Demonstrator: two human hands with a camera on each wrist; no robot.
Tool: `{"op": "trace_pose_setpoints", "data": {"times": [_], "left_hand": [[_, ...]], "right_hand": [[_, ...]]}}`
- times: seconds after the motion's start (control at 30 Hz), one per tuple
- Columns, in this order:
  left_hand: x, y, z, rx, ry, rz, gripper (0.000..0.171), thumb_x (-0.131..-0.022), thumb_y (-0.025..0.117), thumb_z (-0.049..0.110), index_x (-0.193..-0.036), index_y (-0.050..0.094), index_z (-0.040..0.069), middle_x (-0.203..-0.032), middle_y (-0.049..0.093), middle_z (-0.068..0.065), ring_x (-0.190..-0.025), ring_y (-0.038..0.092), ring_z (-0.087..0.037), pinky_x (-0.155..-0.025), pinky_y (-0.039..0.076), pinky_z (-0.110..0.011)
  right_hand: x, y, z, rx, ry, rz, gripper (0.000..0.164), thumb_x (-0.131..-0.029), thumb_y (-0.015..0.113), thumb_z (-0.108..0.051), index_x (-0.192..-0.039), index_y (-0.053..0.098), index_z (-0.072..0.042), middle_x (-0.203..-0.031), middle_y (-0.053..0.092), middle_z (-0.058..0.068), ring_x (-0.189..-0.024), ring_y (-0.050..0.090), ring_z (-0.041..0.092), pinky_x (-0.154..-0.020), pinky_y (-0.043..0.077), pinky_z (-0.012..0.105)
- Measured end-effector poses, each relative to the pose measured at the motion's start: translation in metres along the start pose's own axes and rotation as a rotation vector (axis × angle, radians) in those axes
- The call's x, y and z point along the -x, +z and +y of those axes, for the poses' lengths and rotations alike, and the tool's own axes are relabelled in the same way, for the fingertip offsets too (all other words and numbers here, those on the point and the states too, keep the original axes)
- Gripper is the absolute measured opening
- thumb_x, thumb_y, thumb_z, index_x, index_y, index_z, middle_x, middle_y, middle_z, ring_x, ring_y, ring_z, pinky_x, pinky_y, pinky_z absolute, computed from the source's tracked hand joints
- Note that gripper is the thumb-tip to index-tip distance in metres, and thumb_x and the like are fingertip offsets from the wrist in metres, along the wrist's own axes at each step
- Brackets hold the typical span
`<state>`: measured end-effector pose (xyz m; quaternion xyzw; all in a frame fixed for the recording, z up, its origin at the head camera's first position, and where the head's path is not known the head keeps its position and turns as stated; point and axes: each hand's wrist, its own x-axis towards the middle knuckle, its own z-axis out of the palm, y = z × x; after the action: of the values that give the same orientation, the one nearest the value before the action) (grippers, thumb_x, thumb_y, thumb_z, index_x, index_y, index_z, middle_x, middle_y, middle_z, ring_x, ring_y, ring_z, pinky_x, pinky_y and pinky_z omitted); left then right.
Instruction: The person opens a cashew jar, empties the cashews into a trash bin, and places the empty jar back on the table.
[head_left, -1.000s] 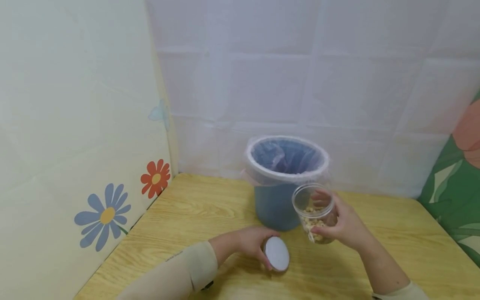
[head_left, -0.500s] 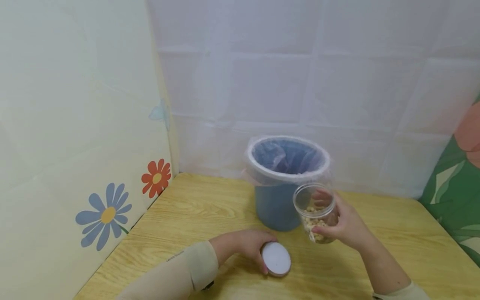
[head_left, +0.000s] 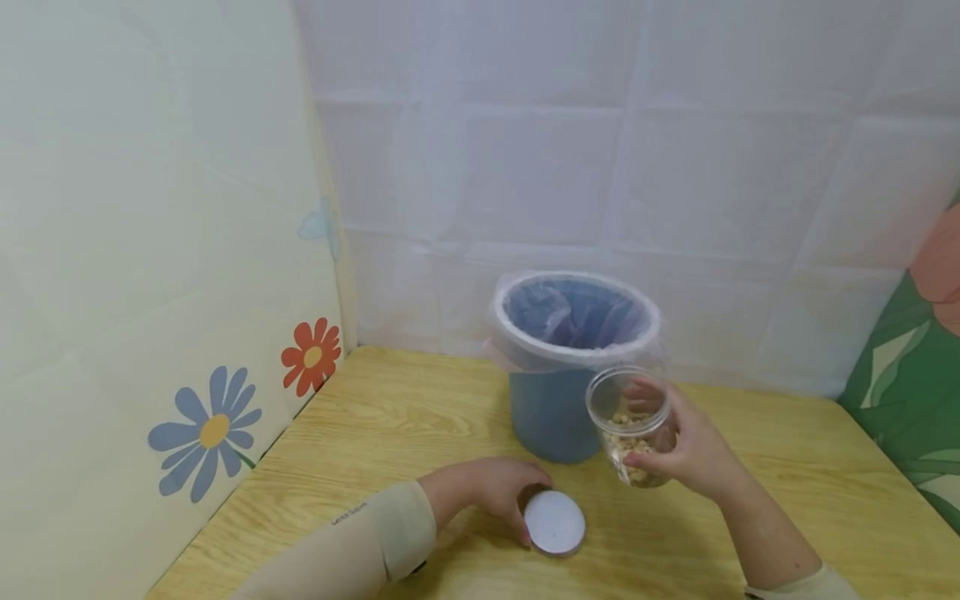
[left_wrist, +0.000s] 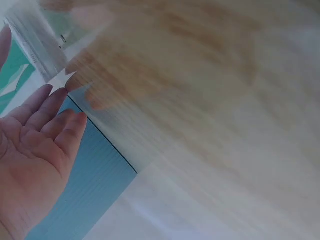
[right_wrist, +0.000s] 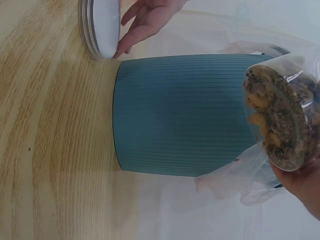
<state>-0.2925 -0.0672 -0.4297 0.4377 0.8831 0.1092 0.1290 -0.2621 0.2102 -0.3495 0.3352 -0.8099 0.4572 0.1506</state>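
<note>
My right hand grips a clear, lidless plastic jar, tilted slightly and held above the table in front of the bin. Pale nut-like pieces and dark crumbs lie in the bottom of the jar. A round lid with a white face up and a ridged rim lies on the table, left of and nearer than the jar. Beside the lid is my left hand, its fingers loosely spread around the lid's left edge. The left wrist view shows that hand relaxed, palm visible, holding nothing.
A blue ribbed bin with a white rim and a clear plastic liner stands behind both hands, close to the jar. The wood-grain table meets a white sheet wall behind and flower-printed panels at the sides.
The lid has gone from tilted in my left hand to flat on the table, slightly right and nearer. The left fingers have loosened from it. The right hand and jar have barely moved.
</note>
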Motion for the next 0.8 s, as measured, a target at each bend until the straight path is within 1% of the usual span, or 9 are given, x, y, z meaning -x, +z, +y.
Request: {"op": "trace_pose_setpoints", "data": {"times": [0.2, 0.3, 0.4, 0.43, 0.47, 0.57, 0.63, 0.73, 0.8], "left_hand": [[0.001, -0.001, 0.001, 0.015, -0.032, -0.013, 0.075, -0.064, 0.081, 0.038, -0.127, 0.051, 0.009, -0.124, 0.055, 0.001, -0.115, 0.049, -0.010, -0.099, 0.034, -0.021], [0.003, -0.004, 0.000, -0.016, -0.029, -0.013, 0.071, -0.070, 0.076, 0.040, -0.129, 0.050, 0.010, -0.128, 0.053, 0.000, -0.118, 0.047, -0.012, -0.100, 0.033, -0.022], [0.005, -0.010, -0.001, -0.068, -0.013, -0.001, 0.065, -0.077, 0.069, 0.043, -0.130, 0.049, 0.011, -0.131, 0.051, 0.000, -0.120, 0.046, -0.013, -0.101, 0.033, -0.024], [0.006, -0.012, -0.001, -0.076, -0.010, 0.005, 0.064, -0.079, 0.066, 0.045, -0.130, 0.049, 0.011, -0.132, 0.050, 0.000, -0.121, 0.046, -0.014, -0.102, 0.032, -0.024], [0.007, -0.015, -0.001, -0.062, -0.012, 0.013, 0.063, -0.081, 0.065, 0.045, -0.131, 0.048, 0.011, -0.133, 0.050, -0.001, -0.122, 0.045, -0.014, -0.102, 0.032, -0.025], [0.010, -0.025, 0.000, -0.010, -0.018, 0.057, 0.063, -0.082, 0.063, 0.045, -0.133, 0.047, 0.011, -0.134, 0.048, -0.002, -0.123, 0.044, -0.016, -0.103, 0.032, -0.027], [0.012, -0.034, 0.002, 0.015, 0.000, 0.103, 0.062, -0.083, 0.063, 0.044, -0.133, 0.046, 0.011, -0.134, 0.049, -0.003, -0.123, 0.044, -0.016, -0.103, 0.032, -0.027], [0.016, -0.047, 0.006, 0.016, 0.051, 0.170, 0.060, -0.084, 0.062, 0.044, -0.133, 0.047, 0.014, -0.133, 0.049, -0.002, -0.123, 0.043, -0.015, -0.103, 0.033, -0.028], [0.020, -0.057, 0.011, -0.002, 0.103, 0.220, 0.057, -0.085, 0.061, 0.043, -0.132, 0.048, 0.015, -0.131, 0.051, 0.000, -0.122, 0.045, -0.013, -0.102, 0.034, -0.027]], "right_hand": [[-0.001, 0.000, -0.001, 0.003, -0.011, 0.004, 0.086, -0.058, 0.085, -0.008, -0.132, 0.041, -0.008, -0.119, 0.055, 0.017, -0.105, 0.054, 0.019, -0.089, 0.040, 0.017], [-0.002, -0.001, -0.001, -0.006, -0.011, 0.004, 0.086, -0.058, 0.085, -0.007, -0.132, 0.040, -0.007, -0.120, 0.054, 0.017, -0.105, 0.054, 0.018, -0.089, 0.040, 0.017], [-0.002, -0.002, -0.002, -0.010, -0.003, 0.002, 0.086, -0.059, 0.085, -0.007, -0.132, 0.040, -0.007, -0.121, 0.054, 0.016, -0.106, 0.054, 0.017, -0.089, 0.041, 0.017], [-0.002, -0.002, -0.002, -0.006, 0.000, 0.001, 0.086, -0.059, 0.085, -0.007, -0.132, 0.040, -0.008, -0.121, 0.054, 0.015, -0.106, 0.054, 0.017, -0.088, 0.041, 0.017], [-0.002, -0.002, -0.002, -0.003, 0.002, 0.001, 0.086, -0.059, 0.085, -0.007, -0.133, 0.040, -0.008, -0.122, 0.054, 0.014, -0.106, 0.054, 0.016, -0.088, 0.041, 0.017], [-0.003, -0.003, -0.003, -0.010, -0.004, -0.001, 0.086, -0.059, 0.084, -0.007, -0.133, 0.040, -0.008, -0.121, 0.054, 0.015, -0.106, 0.053, 0.016, -0.089, 0.041, 0.017], [-0.004, -0.003, -0.004, -0.014, -0.013, 0.002, 0.086, -0.059, 0.084, -0.006, -0.132, 0.040, -0.007, -0.120, 0.054, 0.016, -0.106, 0.054, 0.016, -0.089, 0.041, 0.016], [-0.005, -0.004, -0.005, -0.016, -0.020, 0.006, 0.087, -0.058, 0.084, -0.005, -0.133, 0.039, -0.007, -0.120, 0.055, 0.017, -0.107, 0.053, 0.016, -0.089, 0.040, 0.015], [-0.005, -0.004, -0.006, -0.015, -0.017, 0.006, 0.088, -0.058, 0.084, -0.005, -0.134, 0.039, -0.007, -0.120, 0.055, 0.017, -0.107, 0.053, 0.015, -0.090, 0.039, 0.015]]}}
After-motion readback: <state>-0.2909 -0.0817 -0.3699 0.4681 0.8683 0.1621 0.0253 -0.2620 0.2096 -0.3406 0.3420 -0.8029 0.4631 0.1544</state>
